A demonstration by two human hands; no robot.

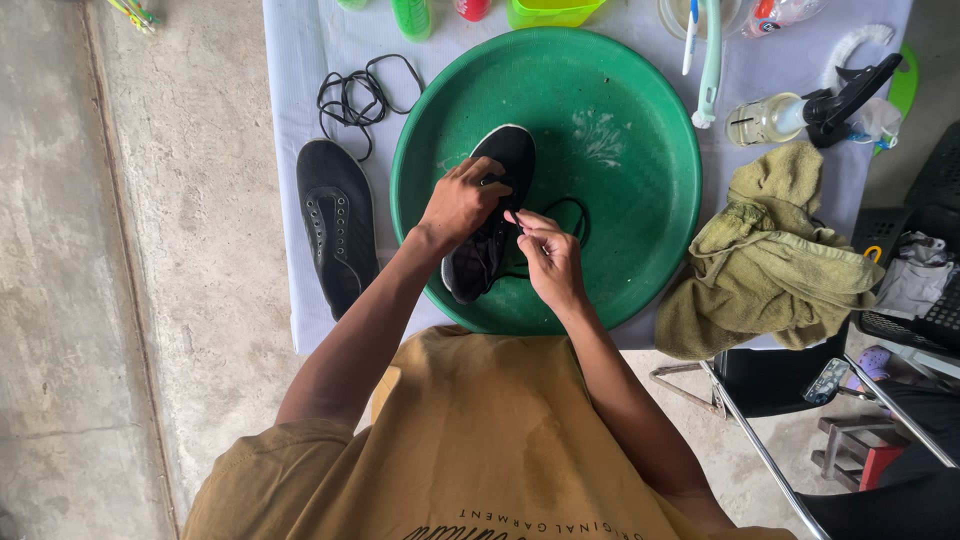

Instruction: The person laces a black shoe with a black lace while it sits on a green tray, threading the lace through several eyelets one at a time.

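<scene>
Shoe (490, 215) mid-basin (640, 120), left hand (460, 200) grip clasping it; right hand (550, 255) pinching lace (570, 210).

Hands (505, 225) unlacing black shoe (492, 215) over green basin (640, 150).

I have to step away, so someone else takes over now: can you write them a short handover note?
Left hand grips the black shoe inside the green basin. Right hand pinches its black lace, partly pulled out of the eyelets.
Second black shoe lies on the table left of the basin, already unlaced; its loose lace lies above it.
Olive towel sits right of the basin.
Left: the rest of this lace.
</scene>
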